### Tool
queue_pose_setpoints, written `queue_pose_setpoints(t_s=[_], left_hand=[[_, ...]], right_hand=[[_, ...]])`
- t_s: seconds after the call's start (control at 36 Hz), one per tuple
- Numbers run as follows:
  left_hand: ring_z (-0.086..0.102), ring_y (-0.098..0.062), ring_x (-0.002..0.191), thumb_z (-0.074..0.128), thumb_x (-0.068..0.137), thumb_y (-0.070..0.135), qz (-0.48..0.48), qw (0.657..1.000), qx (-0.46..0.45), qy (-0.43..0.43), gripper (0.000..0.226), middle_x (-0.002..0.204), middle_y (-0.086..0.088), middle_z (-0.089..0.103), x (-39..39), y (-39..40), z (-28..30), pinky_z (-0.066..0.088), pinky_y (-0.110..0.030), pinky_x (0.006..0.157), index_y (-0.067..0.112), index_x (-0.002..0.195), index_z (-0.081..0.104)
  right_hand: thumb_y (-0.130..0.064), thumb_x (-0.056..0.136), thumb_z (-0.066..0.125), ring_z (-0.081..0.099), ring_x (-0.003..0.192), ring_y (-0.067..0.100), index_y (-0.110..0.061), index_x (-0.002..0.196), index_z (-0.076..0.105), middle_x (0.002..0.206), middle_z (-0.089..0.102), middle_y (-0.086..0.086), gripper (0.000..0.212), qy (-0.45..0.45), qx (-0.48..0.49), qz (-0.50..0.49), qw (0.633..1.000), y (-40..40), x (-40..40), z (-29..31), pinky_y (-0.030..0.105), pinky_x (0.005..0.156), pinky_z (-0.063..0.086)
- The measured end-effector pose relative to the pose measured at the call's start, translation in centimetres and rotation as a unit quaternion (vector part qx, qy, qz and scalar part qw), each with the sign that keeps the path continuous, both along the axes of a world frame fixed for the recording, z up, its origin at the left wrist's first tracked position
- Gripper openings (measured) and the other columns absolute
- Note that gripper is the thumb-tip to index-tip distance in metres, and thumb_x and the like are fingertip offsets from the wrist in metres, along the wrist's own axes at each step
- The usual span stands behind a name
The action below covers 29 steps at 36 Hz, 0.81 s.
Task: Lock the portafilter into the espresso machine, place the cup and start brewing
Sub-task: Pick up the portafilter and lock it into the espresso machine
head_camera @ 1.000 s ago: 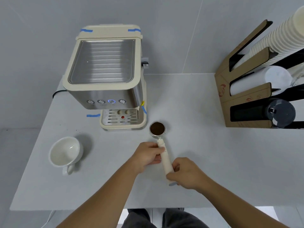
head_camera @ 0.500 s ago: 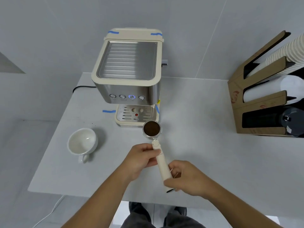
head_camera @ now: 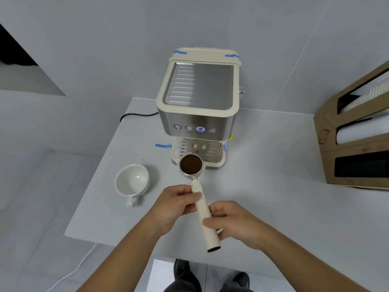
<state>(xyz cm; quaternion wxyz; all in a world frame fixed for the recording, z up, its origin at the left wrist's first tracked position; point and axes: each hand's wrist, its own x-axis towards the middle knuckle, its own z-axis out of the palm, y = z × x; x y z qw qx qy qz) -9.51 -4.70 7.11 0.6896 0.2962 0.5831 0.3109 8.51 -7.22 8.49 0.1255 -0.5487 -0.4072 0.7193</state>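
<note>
Both hands grip the portafilter (head_camera: 200, 199) just below the middle of the frame. The left hand (head_camera: 175, 204) is curled round the upper part of the cream handle, thumb and fingertips pinching it near the neck. The right hand (head_camera: 233, 223) is closed round the lower part, leaving the dark butt end poking out toward the bottom of the frame. The basket, filled with brown coffee grounds, points up the frame and overlaps the front edge of the espresso machine (head_camera: 199, 114), at its drip tray (head_camera: 212, 158).

The white cup (head_camera: 132, 182) sits left of centre on the white table (head_camera: 273, 169), handle toward the bottom of the frame, well apart from the hands. A cardboard cup dispenser (head_camera: 355, 144) stands at the right edge.

Compared with half a second ago, the portafilter's basket has closed on the drip tray where there was a gap before, and the whole scene sits further right and lower in frame.
</note>
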Motion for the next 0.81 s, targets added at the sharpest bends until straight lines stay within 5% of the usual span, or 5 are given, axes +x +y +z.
queue_pose_setpoints(t_s=[0.39, 0.81], left_hand=[[0.068, -0.021, 0.088, 0.072, 0.085, 0.01, -0.054, 0.998, 0.009, 0.038, 0.009, 0.088, -0.006, 0.076, -2.6, 0.7, 1.0, 0.055, -0.039, 0.092, 0.009, 0.093, 0.077], [0.068, -0.02, 0.089, 0.074, 0.084, 0.031, -0.124, 0.981, 0.05, 0.139, 0.014, 0.098, -0.006, 0.075, -4.9, 1.8, 1.2, 0.055, -0.028, 0.078, 0.026, 0.097, 0.077]], right_hand=[[-0.004, 0.082, 0.071, 0.071, 0.089, 0.021, -0.007, 0.108, 0.065, 0.096, 0.071, 0.006, 0.026, 0.0, -0.018, 0.037, 0.999, 1.9, -3.1, 0.8, 0.038, 0.079, 0.062], [-0.002, 0.083, 0.069, 0.07, 0.092, 0.023, -0.006, 0.117, 0.062, 0.111, 0.069, 0.016, 0.036, 0.003, -0.026, 0.001, 1.0, 2.5, -5.4, 0.2, 0.041, 0.077, 0.062]])
